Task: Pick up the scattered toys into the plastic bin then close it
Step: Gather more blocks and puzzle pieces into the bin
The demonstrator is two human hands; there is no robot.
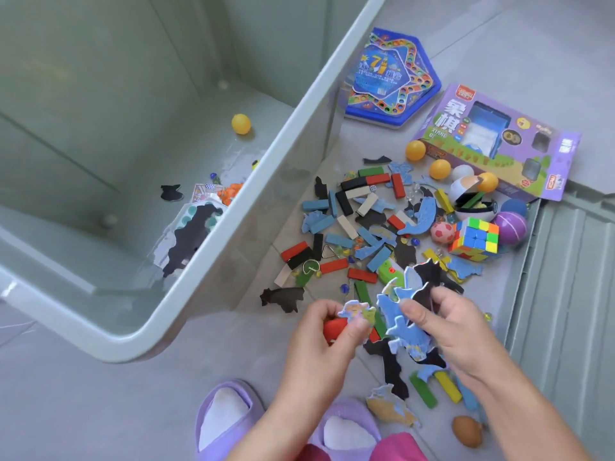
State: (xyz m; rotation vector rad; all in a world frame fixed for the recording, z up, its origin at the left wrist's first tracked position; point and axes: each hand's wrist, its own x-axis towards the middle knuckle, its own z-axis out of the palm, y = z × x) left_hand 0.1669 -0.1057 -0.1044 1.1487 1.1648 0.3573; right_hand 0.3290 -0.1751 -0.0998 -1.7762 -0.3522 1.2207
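A big pale green plastic bin [213,254] fills the left, with a yellow ball [241,123] and a few puzzle pieces on its floor. Scattered toys lie on the tiled floor to its right: coloured wooden blocks [346,224], blue puzzle pieces, orange balls [415,150], marbles, a Rubik's cube [474,239]. My left hand [319,341] holds a red piece and pinches a small puzzle piece [356,312]. My right hand [446,324] grips a bunch of blue and black puzzle pieces [407,304] just above the pile.
A blue pentagon game board [389,78] and a purple chess box [499,141] lie at the back right. The bin's lid [572,294] lies along the right edge. A brown egg [467,431] sits near my purple slippers [226,417].
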